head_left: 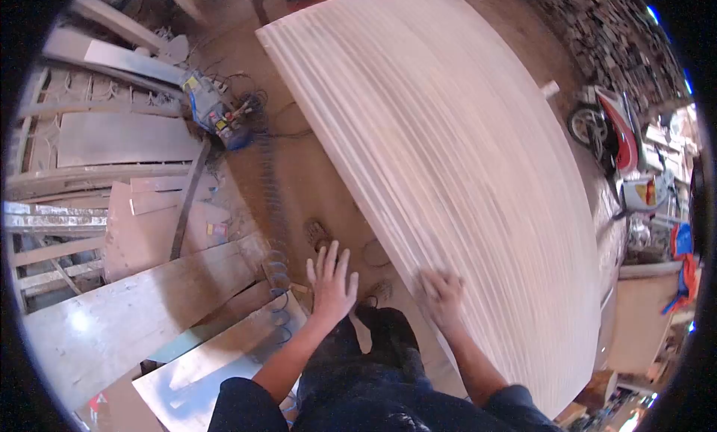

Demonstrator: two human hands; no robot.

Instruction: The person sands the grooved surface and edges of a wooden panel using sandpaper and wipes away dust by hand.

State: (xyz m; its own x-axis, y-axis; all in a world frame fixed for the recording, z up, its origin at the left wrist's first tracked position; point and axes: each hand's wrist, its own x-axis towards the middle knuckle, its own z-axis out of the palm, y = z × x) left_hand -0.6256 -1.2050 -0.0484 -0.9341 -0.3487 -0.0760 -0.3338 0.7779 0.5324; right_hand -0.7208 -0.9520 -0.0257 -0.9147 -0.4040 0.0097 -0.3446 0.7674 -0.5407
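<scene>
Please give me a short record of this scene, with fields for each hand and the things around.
place: workshop with dirt floor
right hand: flat on the edge of the ribbed panel, blurred
left hand: open, fingers spread, in the air, holding nothing
left of person: boards, coiled hose, power tool
right of person: motorbike

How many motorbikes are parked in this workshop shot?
1. A red and white motorbike stands at the right edge, beyond the far side of the big ribbed panel. Clutter there could hide others.
</scene>
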